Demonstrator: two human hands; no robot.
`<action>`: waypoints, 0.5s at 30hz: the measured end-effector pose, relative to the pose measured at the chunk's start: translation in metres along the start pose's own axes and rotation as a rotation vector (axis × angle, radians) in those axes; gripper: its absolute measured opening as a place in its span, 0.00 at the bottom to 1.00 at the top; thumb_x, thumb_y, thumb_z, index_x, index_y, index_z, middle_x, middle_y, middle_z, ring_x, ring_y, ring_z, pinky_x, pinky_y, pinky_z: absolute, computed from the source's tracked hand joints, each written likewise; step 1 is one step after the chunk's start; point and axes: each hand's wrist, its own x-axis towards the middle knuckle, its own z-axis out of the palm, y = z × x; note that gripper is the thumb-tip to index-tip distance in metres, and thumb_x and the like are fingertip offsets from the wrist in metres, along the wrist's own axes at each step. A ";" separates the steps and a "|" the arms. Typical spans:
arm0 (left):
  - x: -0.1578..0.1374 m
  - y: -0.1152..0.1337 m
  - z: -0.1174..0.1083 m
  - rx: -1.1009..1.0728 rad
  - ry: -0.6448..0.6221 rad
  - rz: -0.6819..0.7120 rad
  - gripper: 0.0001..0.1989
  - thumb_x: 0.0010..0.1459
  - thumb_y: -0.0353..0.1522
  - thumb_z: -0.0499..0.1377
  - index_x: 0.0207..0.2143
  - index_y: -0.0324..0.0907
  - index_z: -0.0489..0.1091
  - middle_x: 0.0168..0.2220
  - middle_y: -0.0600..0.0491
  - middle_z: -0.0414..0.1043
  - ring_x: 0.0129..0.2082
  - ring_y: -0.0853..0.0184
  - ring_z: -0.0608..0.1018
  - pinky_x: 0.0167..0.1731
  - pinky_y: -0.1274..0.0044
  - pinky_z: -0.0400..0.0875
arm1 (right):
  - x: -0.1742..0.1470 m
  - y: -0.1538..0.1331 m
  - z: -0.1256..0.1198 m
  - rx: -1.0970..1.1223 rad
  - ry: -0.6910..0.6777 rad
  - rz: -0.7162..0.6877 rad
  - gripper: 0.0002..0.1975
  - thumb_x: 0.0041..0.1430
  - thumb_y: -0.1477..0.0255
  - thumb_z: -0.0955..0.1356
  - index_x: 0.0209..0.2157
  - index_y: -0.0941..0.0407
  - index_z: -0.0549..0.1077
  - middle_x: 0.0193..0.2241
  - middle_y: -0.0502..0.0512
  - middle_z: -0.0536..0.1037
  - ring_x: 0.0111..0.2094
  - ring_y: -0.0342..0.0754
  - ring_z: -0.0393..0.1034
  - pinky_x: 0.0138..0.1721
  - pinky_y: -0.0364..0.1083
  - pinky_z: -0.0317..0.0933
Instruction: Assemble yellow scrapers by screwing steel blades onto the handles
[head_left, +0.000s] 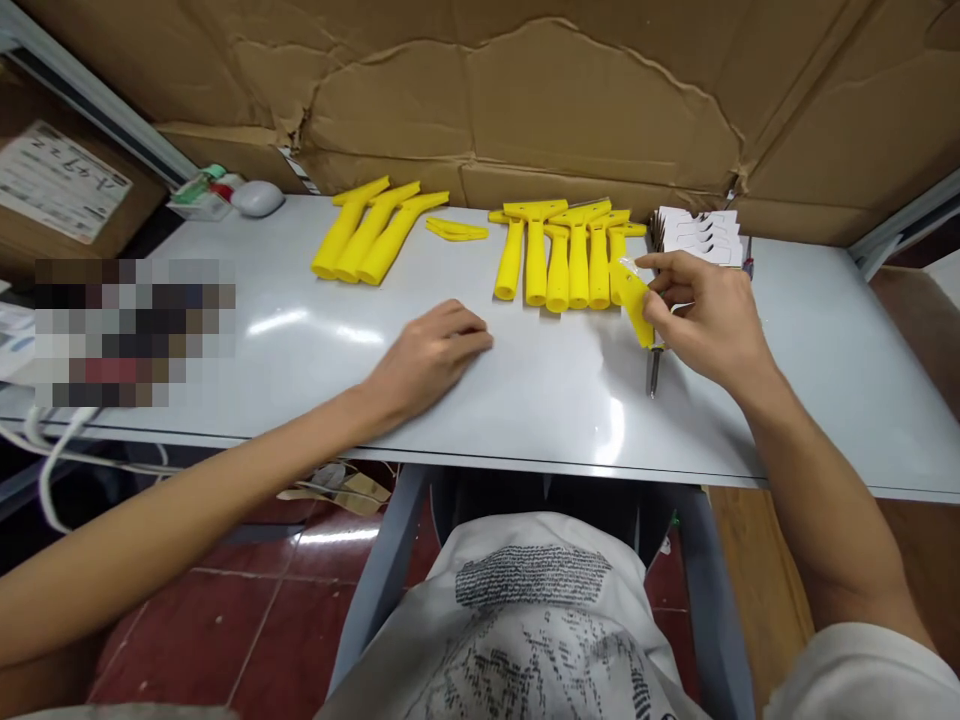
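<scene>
Brown cardboard point(525, 100), creased and torn along a fold, backs a pale grey worktable point(540, 400).

Right hand point(697, 315), one: thumb and fingers closed on one flat yellow piece point(636, 305), pinched at its right side. Transparent scrap point(628, 266), one, at the piece's upper end. Dark metal shaft point(655, 372), one, just below the grip; whether held or lying, cannot tell.

Left hand point(442, 350), one: resting on the table, well left of that grip; fingers loosely curled, nothing seen in them, palm hidden.

Progress, by judgement: part-way. One piece is in hand, not yet set down; the others lie sorted in groups. Whether the grouped pieces are finished cannot be told.

Count, outward from the right-hand grip:
- T-headed yellow handles point(577, 265): six, in a row just left and beyond.
- White cards point(701, 235): a fanned stack directly beyond the hand, about four edges showing.
- Slim tool point(748, 258): one, beyond and to the right, partly hidden.
- Loose yellow strips point(456, 231): apparently two, overlapping, farther left.
- Angled yellow handles point(364, 245): three, side by side, farther left again.
- White rounded object point(257, 198): one, at the far left.
</scene>
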 end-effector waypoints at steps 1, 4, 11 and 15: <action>-0.005 -0.012 -0.003 0.027 0.004 -0.036 0.18 0.80 0.28 0.55 0.42 0.43 0.85 0.43 0.44 0.85 0.44 0.56 0.81 0.42 0.66 0.78 | 0.000 0.000 0.001 0.017 0.012 0.000 0.23 0.62 0.71 0.71 0.58 0.56 0.84 0.38 0.55 0.86 0.32 0.53 0.83 0.44 0.54 0.78; -0.012 -0.036 -0.007 0.098 -0.001 -0.112 0.18 0.80 0.34 0.56 0.41 0.47 0.85 0.44 0.45 0.87 0.48 0.52 0.81 0.47 0.61 0.78 | 0.000 0.001 0.004 0.087 0.035 0.018 0.23 0.63 0.68 0.73 0.58 0.55 0.83 0.38 0.55 0.85 0.32 0.52 0.81 0.41 0.53 0.79; -0.027 -0.046 -0.028 -0.083 -0.066 -0.367 0.19 0.73 0.48 0.67 0.60 0.54 0.83 0.61 0.46 0.80 0.52 0.50 0.81 0.56 0.58 0.79 | 0.004 0.005 0.004 0.475 -0.079 0.182 0.16 0.61 0.66 0.77 0.50 0.53 0.82 0.43 0.56 0.86 0.37 0.51 0.82 0.36 0.50 0.77; -0.029 -0.055 -0.036 -0.184 -0.105 -0.464 0.21 0.73 0.51 0.64 0.60 0.54 0.84 0.59 0.48 0.82 0.40 0.59 0.79 0.49 0.64 0.78 | 0.003 0.002 0.007 0.567 -0.114 0.227 0.20 0.59 0.60 0.81 0.48 0.49 0.77 0.36 0.52 0.84 0.35 0.51 0.80 0.34 0.50 0.76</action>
